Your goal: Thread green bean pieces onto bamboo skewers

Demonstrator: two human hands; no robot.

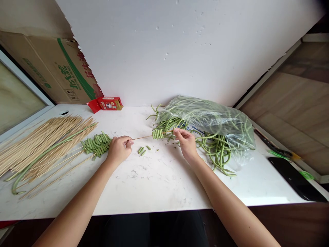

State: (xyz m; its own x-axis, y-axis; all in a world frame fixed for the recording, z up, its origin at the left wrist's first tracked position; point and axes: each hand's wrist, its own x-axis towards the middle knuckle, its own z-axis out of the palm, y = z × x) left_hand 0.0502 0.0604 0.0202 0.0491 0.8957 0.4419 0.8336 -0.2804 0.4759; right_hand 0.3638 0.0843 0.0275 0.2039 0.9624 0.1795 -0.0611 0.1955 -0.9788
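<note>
A thin skewer (pixel 142 137) runs between my two hands above the table. Several short cut pieces of green bean (pixel 157 134) are threaded side by side on it, closer to the right end. My left hand (pixel 119 147) pinches the skewer's left end. The fingers of my right hand (pixel 185 141) are closed near its other end, just past the beans; whether they also hold a bean piece is too small to tell. A few loose bean pieces (pixel 141 150) lie on the table below. Filled bean skewers (pixel 99 144) rest partly behind my left hand.
Bare skewers (pixel 48 140) lie in a wide pile at left, with a long bean (pixel 55 145) across them. A clear plastic bag (pixel 213 113) of long beans is at the back right; loose beans (pixel 221 154) spill out. A red box (pixel 111 103), black phone (pixel 295 178) and scissors (pixel 282 150) sit around.
</note>
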